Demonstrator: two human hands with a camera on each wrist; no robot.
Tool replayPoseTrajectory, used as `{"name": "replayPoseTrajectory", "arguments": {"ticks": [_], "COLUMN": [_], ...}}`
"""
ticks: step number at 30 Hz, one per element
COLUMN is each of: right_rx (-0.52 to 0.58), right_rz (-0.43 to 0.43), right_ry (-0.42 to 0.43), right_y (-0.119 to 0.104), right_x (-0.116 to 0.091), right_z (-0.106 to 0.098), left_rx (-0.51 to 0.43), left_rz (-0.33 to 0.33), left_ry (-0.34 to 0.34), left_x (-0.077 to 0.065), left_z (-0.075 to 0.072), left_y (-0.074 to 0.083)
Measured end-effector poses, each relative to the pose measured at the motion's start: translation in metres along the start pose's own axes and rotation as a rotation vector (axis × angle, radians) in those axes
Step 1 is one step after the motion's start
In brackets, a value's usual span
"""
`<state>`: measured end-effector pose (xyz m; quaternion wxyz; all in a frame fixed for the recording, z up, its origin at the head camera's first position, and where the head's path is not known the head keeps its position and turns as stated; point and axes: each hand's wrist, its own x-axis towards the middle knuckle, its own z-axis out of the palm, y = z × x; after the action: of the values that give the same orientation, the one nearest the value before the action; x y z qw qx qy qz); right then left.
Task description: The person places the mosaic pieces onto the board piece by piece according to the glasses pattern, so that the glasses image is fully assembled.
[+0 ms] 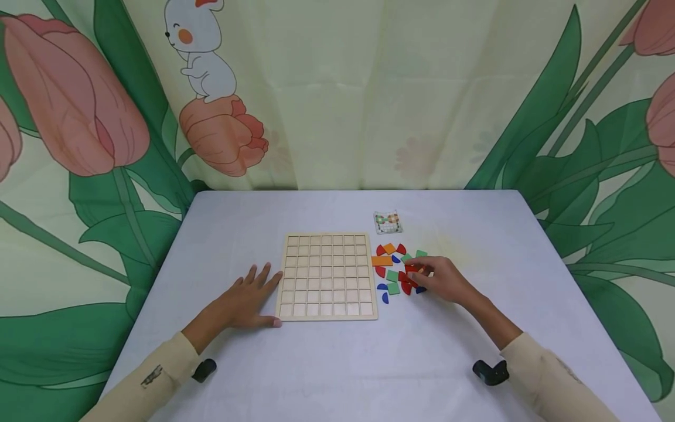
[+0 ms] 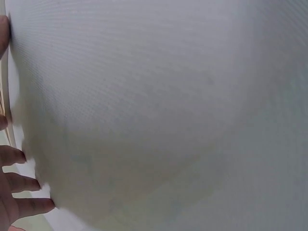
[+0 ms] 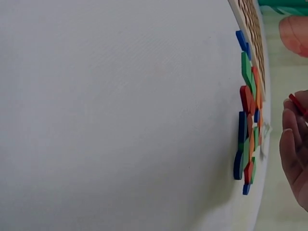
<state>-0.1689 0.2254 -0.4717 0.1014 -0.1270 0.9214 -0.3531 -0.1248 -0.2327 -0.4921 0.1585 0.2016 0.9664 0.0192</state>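
A square wooden grid board (image 1: 326, 320) with rows of small square cells lies in the middle of the table. My left hand (image 1: 248, 300) is spread flat at its left edge, with thumb and fingertips right at the rim. In the left wrist view the fingers (image 2: 24, 183) show only at the far left. My right hand (image 1: 440, 278) is over the right part of a pile of flat coloured pieces. A small red piece (image 3: 298, 104) is pinched between its thumb and fingers in the right wrist view; its full shape is hidden.
Beside the board lie red, green, blue and orange pieces, among them an orange rectangle (image 1: 382, 261), a green square (image 1: 393, 288) and a blue quarter circle (image 1: 385, 298). Behind them rests a small pattern card (image 1: 387, 222). A printed curtain (image 1: 369, 117) hangs behind the white table (image 1: 337, 369).
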Motion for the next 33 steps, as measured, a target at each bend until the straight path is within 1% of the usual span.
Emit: {"name": "replayPoseTrajectory", "arguments": {"ticks": [3,9,20,26,33], "right_rx": [0.02,0.044,0.063,0.106,0.119], "right_rz": [0.008,0.006,0.001,0.04,0.088], "right_ry": [-0.001,0.031,0.052,0.038,-0.011], "right_y": [-0.004,-0.009,-0.019,-0.021,-0.027], "right_x": [0.005,0.017,0.037,0.048,0.059], "right_z": [0.002,0.007,0.017,0.022,0.027], "left_rx": [-0.002,0.005,0.027,0.024,0.007], "left_rz": [0.001,0.0,-0.018,-0.016,-0.007], "left_ry": [0.001,0.009,0.005,0.01,0.015], "left_x": [0.0,-0.001,0.001,0.0,-0.002], "left_z": [-0.001,-0.004,0.001,0.001,-0.001], "left_y": [0.001,0.002,0.0,0.001,0.003]}}
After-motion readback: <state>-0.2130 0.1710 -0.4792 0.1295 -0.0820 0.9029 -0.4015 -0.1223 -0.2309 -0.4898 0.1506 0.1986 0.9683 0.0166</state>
